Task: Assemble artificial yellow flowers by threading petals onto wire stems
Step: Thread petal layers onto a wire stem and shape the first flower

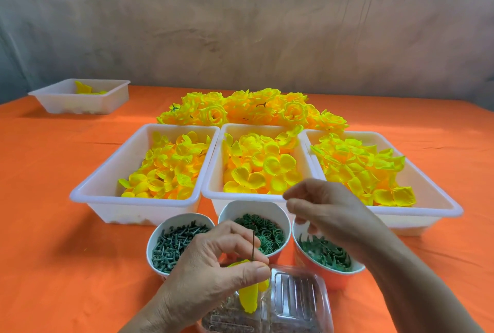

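My left hand pinches a thin dark wire stem that stands upright, with a yellow petal hanging on it below my fingers. Just right of it and higher, my right hand hovers over the cups with its fingers loosely curled, and I see nothing between them. Three white trays of loose yellow petals stand behind the cups: left, middle and right. Finished yellow flowers lie heaped behind the trays.
Three cups of green plastic parts stand in a row: pegs, rings and leafy pieces. A clear plastic box lies under my hands at the near edge. Another white tray stands at the far left on the orange cloth.
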A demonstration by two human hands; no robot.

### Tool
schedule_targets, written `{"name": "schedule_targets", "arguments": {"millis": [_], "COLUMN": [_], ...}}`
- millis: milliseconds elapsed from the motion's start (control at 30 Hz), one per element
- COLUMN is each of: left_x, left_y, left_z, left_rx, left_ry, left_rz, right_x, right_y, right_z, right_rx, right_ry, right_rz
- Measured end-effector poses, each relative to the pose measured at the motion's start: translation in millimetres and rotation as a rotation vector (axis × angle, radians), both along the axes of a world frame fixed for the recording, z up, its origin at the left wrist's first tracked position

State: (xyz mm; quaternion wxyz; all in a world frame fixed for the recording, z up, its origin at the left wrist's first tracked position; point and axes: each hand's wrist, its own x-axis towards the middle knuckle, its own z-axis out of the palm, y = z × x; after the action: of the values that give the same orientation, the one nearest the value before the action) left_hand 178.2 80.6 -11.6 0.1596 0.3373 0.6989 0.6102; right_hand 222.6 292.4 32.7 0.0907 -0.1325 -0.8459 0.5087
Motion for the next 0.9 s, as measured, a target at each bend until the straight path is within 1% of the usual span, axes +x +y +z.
{"name": "schedule_targets", "arguments": {"millis": [100,200,400,567,667,733,800,867,900], "left_x": [-1.6,-1.7,-3.6,-3.5,-3.0,-3.7,-4.5,-4.8,-4.6], "left_y": [-0.1,-0.6,-1.4,-0.4,1.3,1.1,0.0,-0.7,-0.8], "left_z": [-4.1,-9.0,-12.4,-15.8,-18.0,-17.7,-16.8,-16.6,-16.7], "left_rx": [0.032,0.068,0.081,0.106,0.136,0.135,0.127,0.112,0.110], "left_ry": [-0.017,-0.022,0.031,0.045,0.071,0.068,0.049,0.036,0.028], "left_rz": [-0.022,-0.045,-0.053,-0.039,-0.006,-0.011,-0.028,-0.030,-0.029], "right_x": [-31.8,-64.4,-124.9,-156.0,-162.1,-162.2,-159.8,-155.9,-153.6], "right_y": [20.2,34.0,38.7,30.6,25.2,23.5,23.5,25.7,27.5], "right_z": [-2.0,-7.0,-22.9,-39.3,-46.5,-48.4,-47.1,-43.6,-41.3], "right_rx": [0.126,0.268,0.659,0.906,1.057,1.110,1.099,1.029,0.960], "right_ry": [0.018,-0.011,-0.127,-0.203,-0.209,-0.182,-0.134,-0.077,-0.045], "right_rz": [-0.102,-0.148,-0.160,-0.147,-0.151,-0.150,-0.162,-0.202,-0.234]}}
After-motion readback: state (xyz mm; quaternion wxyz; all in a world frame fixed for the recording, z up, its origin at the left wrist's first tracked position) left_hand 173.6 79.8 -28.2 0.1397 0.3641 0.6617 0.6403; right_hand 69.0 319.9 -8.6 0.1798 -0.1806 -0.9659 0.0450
